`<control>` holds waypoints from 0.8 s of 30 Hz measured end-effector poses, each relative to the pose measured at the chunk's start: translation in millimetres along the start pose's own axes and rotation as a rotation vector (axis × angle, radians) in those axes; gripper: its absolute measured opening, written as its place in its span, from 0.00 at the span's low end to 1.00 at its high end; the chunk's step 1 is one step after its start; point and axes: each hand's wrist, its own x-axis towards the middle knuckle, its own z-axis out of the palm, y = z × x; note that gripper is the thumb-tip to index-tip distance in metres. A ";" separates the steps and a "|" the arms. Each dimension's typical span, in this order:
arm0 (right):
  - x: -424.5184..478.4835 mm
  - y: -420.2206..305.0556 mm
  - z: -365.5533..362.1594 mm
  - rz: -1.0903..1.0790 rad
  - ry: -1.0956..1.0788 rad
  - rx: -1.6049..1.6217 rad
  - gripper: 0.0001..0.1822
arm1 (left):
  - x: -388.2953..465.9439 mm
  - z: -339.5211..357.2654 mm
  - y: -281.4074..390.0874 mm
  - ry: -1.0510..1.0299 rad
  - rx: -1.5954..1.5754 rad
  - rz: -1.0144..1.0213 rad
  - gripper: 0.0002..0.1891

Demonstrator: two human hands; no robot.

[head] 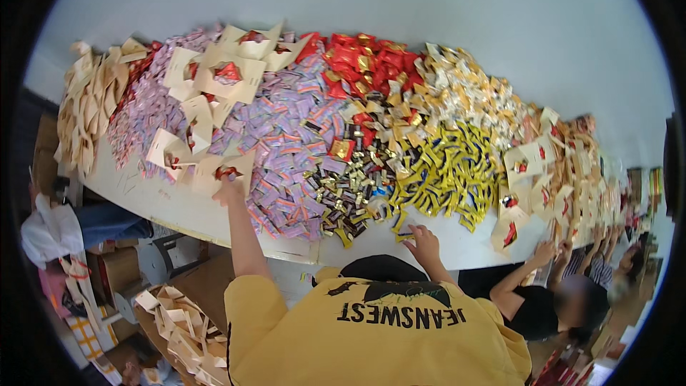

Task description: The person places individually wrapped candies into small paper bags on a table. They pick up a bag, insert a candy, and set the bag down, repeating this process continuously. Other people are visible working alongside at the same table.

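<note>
My left hand (229, 193) reaches to a cream paper box (206, 174) with a red-wrapped sweet in its opening; whether the fingers grip a sweet cannot be made out. More such boxes, such as one holding a red packet (227, 72), stand just beyond. My right hand (422, 241), fingers apart, is at the near edge beside a few yellow-wrapped sweets (401, 221). Between the hands lie heaps of purple-wrapped sweets (289, 171) and dark and gold wrapped sweets (348, 187). Yellow stick-shaped sweets (450, 171) spread beyond my right hand.
Red packets (370, 61) and white-and-orange wrapped sweets (466, 83) are heaped at the white table's (177, 214) far side. Flat paper boxes (91, 102) are piled far left. A carton of folded boxes (182, 332) stands below left. Co-workers (541, 300) work at right; another person (53, 230) is at left.
</note>
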 end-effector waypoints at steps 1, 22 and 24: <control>-1.2 1.9 10.6 0.036 0.006 0.006 0.23 | -5.7 -8.8 2.8 -0.025 -0.158 -0.051 0.42; 55.0 -115.9 -89.3 -0.461 0.184 0.180 0.09 | -292.7 -83.3 -104.4 -1.284 -0.369 0.690 0.38; 54.1 -104.9 -90.0 -0.473 0.169 0.159 0.10 | -296.2 -86.1 -104.0 -1.227 -0.185 0.825 0.38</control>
